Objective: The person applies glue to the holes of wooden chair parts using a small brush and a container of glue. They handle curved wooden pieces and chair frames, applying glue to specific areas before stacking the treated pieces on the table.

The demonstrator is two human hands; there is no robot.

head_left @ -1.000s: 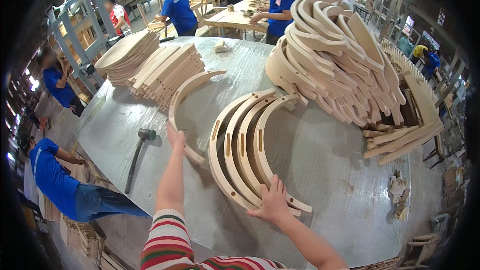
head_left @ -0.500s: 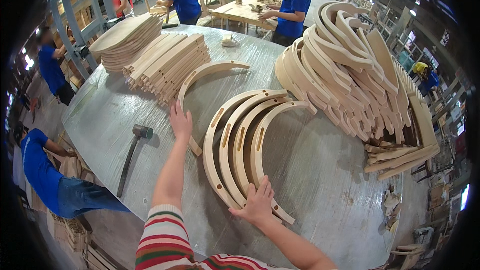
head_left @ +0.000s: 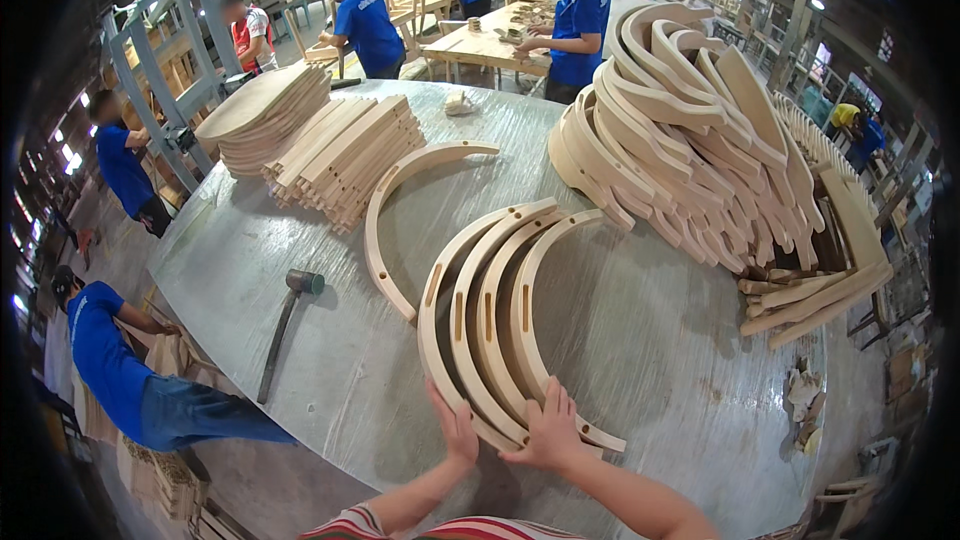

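Observation:
Several curved wooden pieces [head_left: 437, 325] with slots and round holes stand nested side by side on the table in front of me. My left hand [head_left: 456, 430] rests against the outer left face of the group near its front end, fingers stretched out. At the near ends, my right hand [head_left: 548, 428] grips the curved pieces, its fingers over the inner ones and its thumb to the left. The undersides of both palms are hidden. One separate curved wooden piece [head_left: 372, 230] lies just left of the group, touched by neither hand.
A mallet [head_left: 290, 320] lies at the left. Behind are stacked wooden slats [head_left: 350, 145] and flat panels [head_left: 265, 110]. A tall heap of curved wooden parts [head_left: 680, 130] fills the right side. People in blue shirts work around the metal-topped table [head_left: 680, 410].
My left hand has left the separate curved piece and come right and nearer to the nested group. The right hand stays at the near ends. The view has shifted slightly.

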